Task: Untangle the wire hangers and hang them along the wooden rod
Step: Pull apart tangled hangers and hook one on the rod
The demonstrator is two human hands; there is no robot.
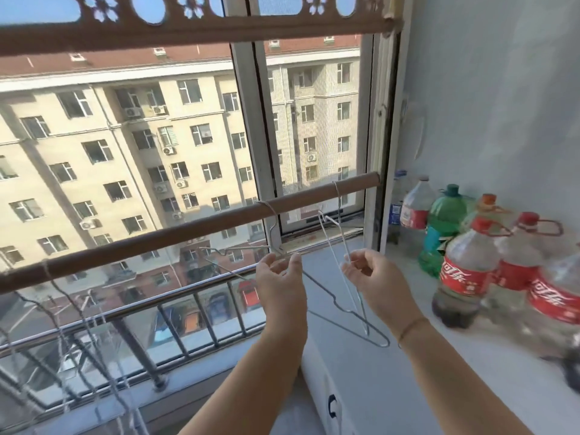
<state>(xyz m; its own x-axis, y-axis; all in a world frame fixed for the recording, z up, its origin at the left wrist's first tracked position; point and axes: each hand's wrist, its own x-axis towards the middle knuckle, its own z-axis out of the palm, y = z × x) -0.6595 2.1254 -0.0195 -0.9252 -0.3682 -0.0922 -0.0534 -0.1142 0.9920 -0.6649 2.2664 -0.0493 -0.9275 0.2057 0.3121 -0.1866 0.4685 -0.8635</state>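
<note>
The right hand (370, 277) pinched the white hanger (347, 287). The left hand (279, 281) half-curled about the grey hanger (317, 284), grip unclear. Their thin wires overlapped confusingly, and both hooks sat on the wooden rod (175, 233).

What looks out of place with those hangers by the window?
Both hook over the wooden rod but hang crooked: the grey hanger tips steeply down to the right, and the white hanger, pinched by the right hand, crosses it near its low corner.
</note>
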